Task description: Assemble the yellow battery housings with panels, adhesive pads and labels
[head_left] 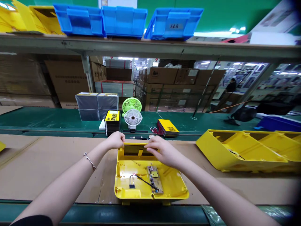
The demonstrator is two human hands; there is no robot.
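Close to the front edge of the cardboard-covered counter [35, 175], the head view drops us right into the action: a yellow housing [123, 169], hollow side up, about midway between the counter's left and right ends, and both hands up at its far wall! The left hand [114, 140] is at the far left corner, fingers curled in against the rim; whether they pinch anything, I can't tell. Across from it, the right hand [162, 150] arches over the far wall, thumb apart from the fingers, tips close to a dark panel [131, 151] along that side; touching or grasping, the picture won't settle it. Down inside, a circuit board [155, 180] lies near the middle, a dark lead [144, 181] running toward a black connector [132, 186] by the near left corner. So the step in hand, by my reading, is two-handed work around that panel. And the next move? It seems to call for even pressure from both sides, the housing kept square, wrists high over board and lead. Toward the counter's right end, more yellow housings [221, 157] sit in a row; nearer the far edge stand a green fan [132, 104] and a white fan [133, 118].
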